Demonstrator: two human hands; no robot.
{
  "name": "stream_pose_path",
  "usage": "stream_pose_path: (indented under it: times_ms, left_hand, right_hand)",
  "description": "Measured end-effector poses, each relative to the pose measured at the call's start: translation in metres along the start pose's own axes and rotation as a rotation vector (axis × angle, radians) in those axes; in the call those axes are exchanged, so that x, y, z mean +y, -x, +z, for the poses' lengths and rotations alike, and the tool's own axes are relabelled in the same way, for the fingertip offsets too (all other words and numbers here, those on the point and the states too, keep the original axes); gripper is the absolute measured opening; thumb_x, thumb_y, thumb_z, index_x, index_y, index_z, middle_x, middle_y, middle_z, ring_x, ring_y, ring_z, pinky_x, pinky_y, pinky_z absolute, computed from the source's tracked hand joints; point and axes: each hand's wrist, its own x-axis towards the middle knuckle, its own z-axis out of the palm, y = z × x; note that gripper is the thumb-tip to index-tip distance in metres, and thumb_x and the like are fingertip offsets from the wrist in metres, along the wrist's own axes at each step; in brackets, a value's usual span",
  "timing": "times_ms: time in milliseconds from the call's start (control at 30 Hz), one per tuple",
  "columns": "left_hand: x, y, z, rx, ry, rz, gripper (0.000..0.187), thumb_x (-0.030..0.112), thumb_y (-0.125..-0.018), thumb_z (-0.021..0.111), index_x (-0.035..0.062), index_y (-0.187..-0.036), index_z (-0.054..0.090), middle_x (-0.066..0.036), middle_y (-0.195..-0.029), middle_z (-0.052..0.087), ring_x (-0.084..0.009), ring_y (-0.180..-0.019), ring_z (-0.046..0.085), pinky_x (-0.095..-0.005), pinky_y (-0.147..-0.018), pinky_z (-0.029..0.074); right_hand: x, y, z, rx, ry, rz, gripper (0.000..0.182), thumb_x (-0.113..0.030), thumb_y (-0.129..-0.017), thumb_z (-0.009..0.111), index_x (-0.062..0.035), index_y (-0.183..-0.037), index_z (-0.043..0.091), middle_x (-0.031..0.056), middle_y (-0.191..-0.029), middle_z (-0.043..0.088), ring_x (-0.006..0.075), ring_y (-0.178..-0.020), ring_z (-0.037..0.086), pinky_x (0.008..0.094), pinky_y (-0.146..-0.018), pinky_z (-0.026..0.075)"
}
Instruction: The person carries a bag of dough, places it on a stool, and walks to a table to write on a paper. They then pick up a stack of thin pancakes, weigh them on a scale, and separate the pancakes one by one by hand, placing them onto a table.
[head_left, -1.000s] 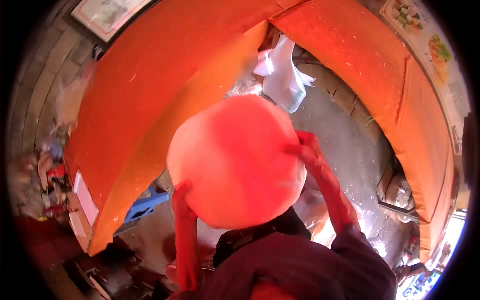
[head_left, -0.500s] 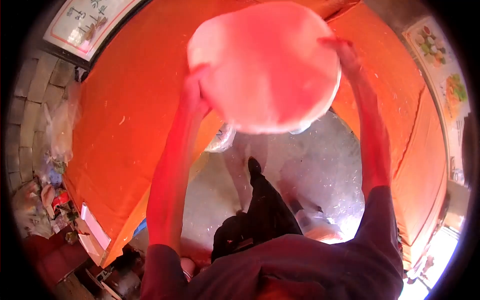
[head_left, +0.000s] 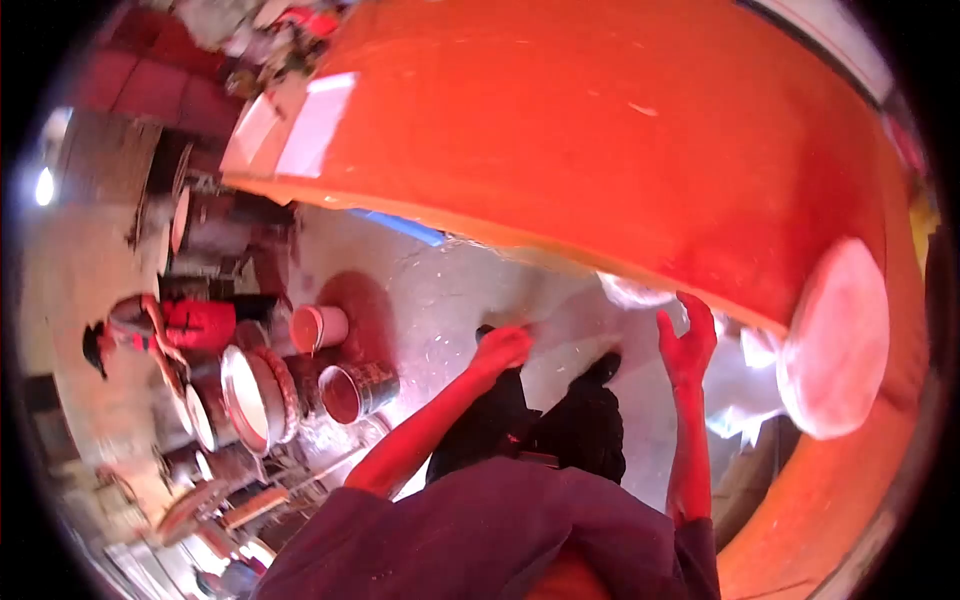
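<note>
A pale round disc, tinted pink, lies at the right on the orange-covered table, by its edge. Neither hand touches it. My right hand is just off the table edge, left of the disc, with thumb and fingers apart and nothing between them. Over the floor in front of my body, my left hand is loosely curled, with nothing visible in it.
At the left a person in a red apron leans over a large round basin. A pink bucket and a dark bucket stand nearby. A white-topped box sits at the table's left end.
Both hands have let go of the disc, which was held up between them and now rests on the orange table. The view has turned towards the left, bringing the person and buckets into sight.
</note>
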Motion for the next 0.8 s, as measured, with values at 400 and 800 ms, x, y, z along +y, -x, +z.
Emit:
stream_pose_path:
  times_ms: [400,800]
  left_hand:
    - [-0.092,0.154,-0.311,0.707,0.496,0.097,0.025,0.019,-0.084,0.065,0.0044,-0.104,0.062,-0.01,-0.085,0.067,-0.0219,-0.072,0.067,-0.0302,-0.064,0.054]
    - [-0.012,0.12,-0.384,0.825,0.635,0.136,0.027,0.01,-0.084,0.063,0.0015,-0.109,0.06,-0.008,-0.085,0.065,-0.0195,-0.074,0.066,-0.0283,-0.064,0.052]
  right_hand:
    - [-0.07,-0.066,0.189,0.051,0.56,-0.399,0.058,-0.034,-0.08,0.069,-0.0018,-0.126,0.054,0.024,-0.132,0.05,0.0422,-0.125,0.042,0.0525,-0.11,0.024]
    - [-0.104,-0.185,0.189,-0.578,0.733,0.002,0.024,-0.03,-0.081,0.067,-0.0057,-0.08,0.065,0.0156,-0.068,0.062,0.0328,-0.064,0.061,0.0442,-0.061,0.048]
